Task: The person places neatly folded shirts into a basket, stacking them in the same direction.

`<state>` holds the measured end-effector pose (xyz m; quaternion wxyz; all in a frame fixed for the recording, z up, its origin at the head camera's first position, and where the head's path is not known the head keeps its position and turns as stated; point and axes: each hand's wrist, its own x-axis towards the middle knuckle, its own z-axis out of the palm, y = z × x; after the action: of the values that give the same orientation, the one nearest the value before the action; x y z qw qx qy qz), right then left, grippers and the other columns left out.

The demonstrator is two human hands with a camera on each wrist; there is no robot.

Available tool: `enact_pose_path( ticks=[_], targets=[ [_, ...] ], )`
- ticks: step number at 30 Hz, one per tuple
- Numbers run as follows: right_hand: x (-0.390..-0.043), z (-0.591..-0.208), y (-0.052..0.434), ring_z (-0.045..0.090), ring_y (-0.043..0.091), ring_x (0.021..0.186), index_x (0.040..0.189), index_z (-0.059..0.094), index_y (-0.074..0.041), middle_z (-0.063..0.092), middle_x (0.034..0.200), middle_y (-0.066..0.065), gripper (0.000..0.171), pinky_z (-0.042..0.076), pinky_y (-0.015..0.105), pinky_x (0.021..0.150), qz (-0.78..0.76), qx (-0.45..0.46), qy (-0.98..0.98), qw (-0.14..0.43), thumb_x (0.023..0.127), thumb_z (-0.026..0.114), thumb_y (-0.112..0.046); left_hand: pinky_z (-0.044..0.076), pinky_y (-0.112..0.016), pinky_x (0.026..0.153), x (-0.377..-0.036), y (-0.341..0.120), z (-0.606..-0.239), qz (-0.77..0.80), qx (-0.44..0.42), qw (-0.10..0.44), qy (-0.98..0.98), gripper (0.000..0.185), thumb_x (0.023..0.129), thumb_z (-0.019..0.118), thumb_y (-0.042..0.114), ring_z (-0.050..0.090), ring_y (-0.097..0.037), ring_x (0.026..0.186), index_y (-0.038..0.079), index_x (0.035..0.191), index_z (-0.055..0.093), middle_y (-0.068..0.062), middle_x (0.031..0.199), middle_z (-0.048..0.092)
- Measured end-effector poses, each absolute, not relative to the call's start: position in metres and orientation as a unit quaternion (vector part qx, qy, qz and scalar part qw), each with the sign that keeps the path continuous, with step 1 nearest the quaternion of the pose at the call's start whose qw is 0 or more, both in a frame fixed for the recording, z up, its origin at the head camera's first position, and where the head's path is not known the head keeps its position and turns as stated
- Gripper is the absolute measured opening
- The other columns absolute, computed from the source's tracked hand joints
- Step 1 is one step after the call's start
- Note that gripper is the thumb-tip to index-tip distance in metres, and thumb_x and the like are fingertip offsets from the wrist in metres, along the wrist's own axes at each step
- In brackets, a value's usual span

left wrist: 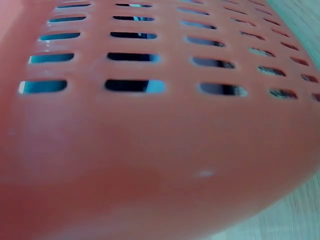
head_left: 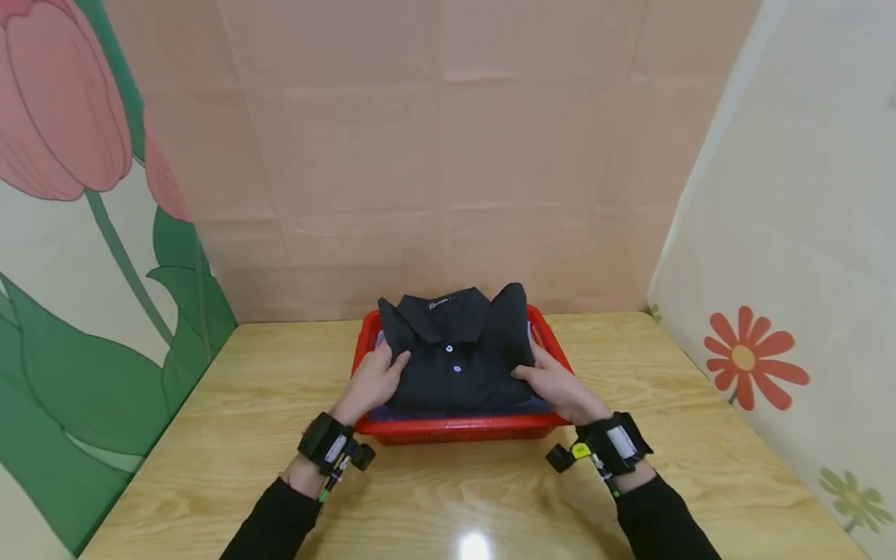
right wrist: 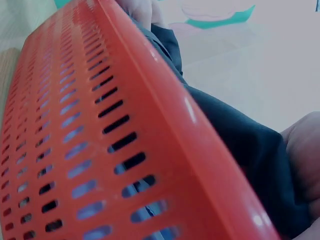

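A folded black polo shirt [head_left: 455,373] with a collar and pale buttons lies across the top of a red slotted plastic basket [head_left: 462,429]. My left hand [head_left: 376,379] grips the shirt's left side, thumb on top and the other fingers hidden beneath. On the opposite side, my right hand [head_left: 560,386] holds the right edge the same way. Purple-blue cloth [head_left: 392,412] shows under the shirt inside the basket. The left wrist view is filled by the basket wall [left wrist: 150,135]; the right wrist view shows its rim [right wrist: 185,125] beside the dark shirt [right wrist: 245,135].
The basket stands on a wood-grain table [head_left: 280,373] near a plain pinkish backdrop [head_left: 434,155]. Flower-printed sheets rise on both sides, with a large tulip [head_left: 63,101] at left and a red flower [head_left: 745,358] at right.
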<state>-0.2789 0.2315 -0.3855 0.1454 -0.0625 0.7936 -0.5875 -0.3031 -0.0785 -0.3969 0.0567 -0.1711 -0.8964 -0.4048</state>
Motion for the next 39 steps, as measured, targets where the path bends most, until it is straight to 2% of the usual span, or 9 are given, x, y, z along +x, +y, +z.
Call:
enact_pose_path(
  ticks=[8,15,19,22,24,26,31,33,39],
  targets=[
    [-0.282,-0.389,0.236,0.050,0.031,0.125,0.159,0.004,-0.019,0.030,0.157,0.016,0.075,0.034,0.053,0.113,-0.563,-0.058,0.811,0.147,0.100,0.049,-0.012,0.040,-0.048,0.109,-0.303,-0.078,-0.395,-0.376,-0.177,0.026,-0.909,0.057,0.103,0.050,0.024,0.053,-0.030,0.128,0.004,0.153,0.028,-0.019,0.149,0.045],
    [-0.279,-0.385,0.245,0.023,0.043,0.145,0.157,-0.004,-0.006,0.012,0.162,0.023,0.083,0.019,0.061,0.116,-0.473,-0.067,0.876,0.069,0.099,0.055,-0.015,0.035,-0.050,0.113,-0.304,-0.081,-0.389,-0.417,-0.095,-0.045,-0.903,0.072,0.100,0.055,0.026,0.045,-0.033,0.136,0.000,0.155,0.016,-0.022,0.153,0.037],
    [-0.276,-0.379,0.250,0.021,0.047,0.144,0.155,-0.001,0.003,0.014,0.160,0.030,0.091,0.022,0.061,0.115,-0.355,-0.070,0.932,0.019,0.096,0.063,-0.023,0.059,-0.038,0.076,-0.300,-0.087,-0.380,-0.393,-0.056,-0.051,-0.916,0.090,0.096,0.063,0.024,0.072,-0.030,0.086,0.000,0.156,0.001,-0.025,0.112,0.066],
    [-0.272,-0.376,0.251,0.033,0.048,0.138,0.155,0.016,0.003,0.027,0.155,0.031,0.087,0.031,0.061,0.110,-0.289,-0.092,0.953,-0.006,0.092,0.070,-0.022,0.047,-0.028,0.039,-0.295,-0.093,-0.376,-0.387,-0.057,-0.054,-0.919,0.093,0.094,0.067,0.017,0.056,-0.020,0.040,0.005,0.157,-0.001,-0.012,0.065,0.060],
    [-0.269,-0.374,0.251,0.038,0.049,0.134,0.153,0.026,0.002,0.032,0.152,0.032,0.083,0.035,0.061,0.108,-0.262,-0.101,0.960,-0.020,0.088,0.074,-0.019,0.047,-0.027,0.040,-0.293,-0.095,-0.376,-0.378,-0.070,-0.041,-0.922,0.092,0.092,0.069,0.011,0.056,-0.018,0.040,0.006,0.157,0.003,-0.010,0.064,0.058],
    [-0.266,-0.372,0.251,0.040,0.050,0.132,0.152,0.030,0.000,0.031,0.151,0.033,0.083,0.037,0.062,0.106,-0.238,-0.105,0.965,-0.034,0.085,0.077,-0.019,0.050,-0.030,0.043,-0.291,-0.097,-0.376,-0.370,-0.085,-0.016,-0.925,0.086,0.090,0.069,0.006,0.058,-0.020,0.043,0.006,0.156,0.014,-0.012,0.067,0.059],
    [-0.262,-0.371,0.254,0.038,0.050,0.133,0.148,0.039,-0.001,0.028,0.153,0.030,0.082,0.036,0.063,0.105,-0.172,-0.129,0.975,-0.058,0.082,0.080,-0.025,0.056,-0.044,0.084,-0.292,-0.098,-0.376,-0.271,-0.148,0.083,-0.947,0.058,0.088,0.073,0.015,0.067,-0.029,0.092,0.004,0.140,0.049,-0.019,0.111,0.065],
    [-0.263,-0.373,0.256,0.032,0.051,0.138,0.148,0.039,0.000,0.028,0.155,0.028,0.078,0.032,0.064,0.108,-0.154,-0.153,0.974,-0.059,0.086,0.076,-0.030,0.047,-0.051,0.100,-0.295,-0.098,-0.377,-0.215,-0.173,0.103,-0.956,0.053,0.090,0.072,0.026,0.058,-0.033,0.116,0.007,0.137,0.055,-0.019,0.131,0.058],
    [-0.276,-0.384,0.264,0.017,0.049,0.145,0.151,0.033,0.000,0.026,0.159,0.023,0.076,0.022,0.070,0.109,-0.126,-0.196,0.972,-0.031,0.096,0.057,-0.046,0.014,-0.064,0.117,-0.306,-0.102,-0.386,-0.122,-0.210,0.038,-0.969,0.069,0.092,0.059,0.056,0.022,-0.036,0.148,0.017,0.147,0.046,-0.016,0.155,0.037]
  ],
)
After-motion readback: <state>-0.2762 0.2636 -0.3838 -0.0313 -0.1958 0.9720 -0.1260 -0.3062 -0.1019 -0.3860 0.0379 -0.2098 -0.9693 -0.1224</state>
